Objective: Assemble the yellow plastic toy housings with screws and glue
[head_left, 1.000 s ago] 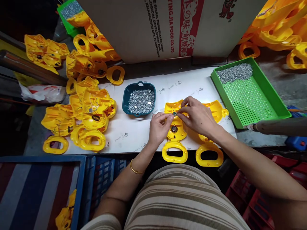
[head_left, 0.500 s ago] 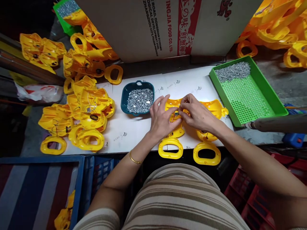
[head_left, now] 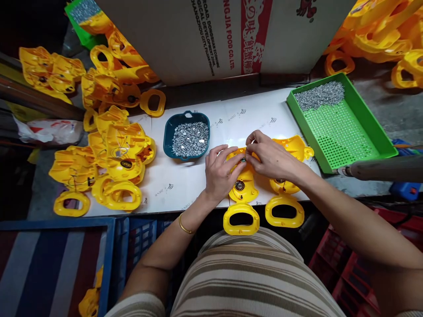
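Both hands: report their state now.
Left hand: at the small green board; grip unclear.
Right hand: curled beside it; whether it holds anything cannot be told.

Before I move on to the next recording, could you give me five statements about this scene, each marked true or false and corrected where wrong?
1. Both the left hand and right hand are at a small green part. True.
2. The bracelet is on the right wrist. False: the bracelet is on the left.
3. The teal bowl holds small metal pieces. True.
4. The green tray is full. False: much of the green tray's floor is bare.
5. The teal bowl is right of both hands. False: it is left.
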